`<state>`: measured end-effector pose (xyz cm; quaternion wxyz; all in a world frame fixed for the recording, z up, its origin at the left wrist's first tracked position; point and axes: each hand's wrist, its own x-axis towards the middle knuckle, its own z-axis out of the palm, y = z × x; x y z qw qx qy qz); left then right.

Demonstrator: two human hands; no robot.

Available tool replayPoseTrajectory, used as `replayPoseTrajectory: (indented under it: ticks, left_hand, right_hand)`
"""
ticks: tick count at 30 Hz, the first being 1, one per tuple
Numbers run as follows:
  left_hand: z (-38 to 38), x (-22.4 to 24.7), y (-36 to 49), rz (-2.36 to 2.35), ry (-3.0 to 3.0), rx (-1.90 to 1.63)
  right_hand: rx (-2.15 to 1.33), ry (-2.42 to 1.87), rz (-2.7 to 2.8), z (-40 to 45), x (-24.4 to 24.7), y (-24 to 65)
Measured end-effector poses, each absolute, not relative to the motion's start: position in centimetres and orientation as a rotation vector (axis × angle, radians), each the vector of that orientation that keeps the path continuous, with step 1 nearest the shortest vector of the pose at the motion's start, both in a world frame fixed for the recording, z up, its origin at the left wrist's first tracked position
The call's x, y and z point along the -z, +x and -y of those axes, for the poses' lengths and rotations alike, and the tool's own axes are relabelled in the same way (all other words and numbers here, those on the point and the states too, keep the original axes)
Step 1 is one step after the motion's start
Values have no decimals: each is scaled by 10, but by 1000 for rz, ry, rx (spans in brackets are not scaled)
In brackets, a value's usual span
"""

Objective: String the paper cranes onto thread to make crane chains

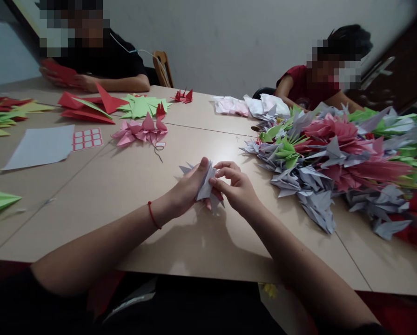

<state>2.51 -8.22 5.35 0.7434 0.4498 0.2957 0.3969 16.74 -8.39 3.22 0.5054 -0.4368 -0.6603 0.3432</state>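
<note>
My left hand [189, 186], with a red string at the wrist, is wrapped round a bunch of grey-white folded paper pieces [206, 184] above the middle of the table. From the right, my right hand [234, 184] pinches the edge of the same bunch between thumb and fingers. Pointed paper tips stick out behind and below my hands. Beyond them lies a group of pink paper cranes [138, 131] with a dark string end and a small label [160, 144]. A large heap of grey, pink and green paper cranes [334, 144] covers the right side.
At the left are a white sheet [41, 146], a red-bordered sticker sheet [87, 139], and red and green folded papers [90, 104]. Small red cranes [183, 96] and plastic packets [231, 106] lie farther back. Two people sit across the table [180, 251].
</note>
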Motion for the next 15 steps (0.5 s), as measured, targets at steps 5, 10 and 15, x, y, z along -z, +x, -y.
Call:
replayPoseTrajectory:
  ticks: [5, 10, 15]
  left_hand:
    - [83, -50, 24, -677, 1051, -887]
    - [86, -48, 24, -717, 1172, -885]
    - [80, -54, 17, -738, 1040, -982]
  right_hand:
    - [-681, -1081, 1573, 90, -32, 159]
    - [-645, -1168, 1514, 94, -30, 152]
    - [-1056, -990, 1688, 85, -32, 179]
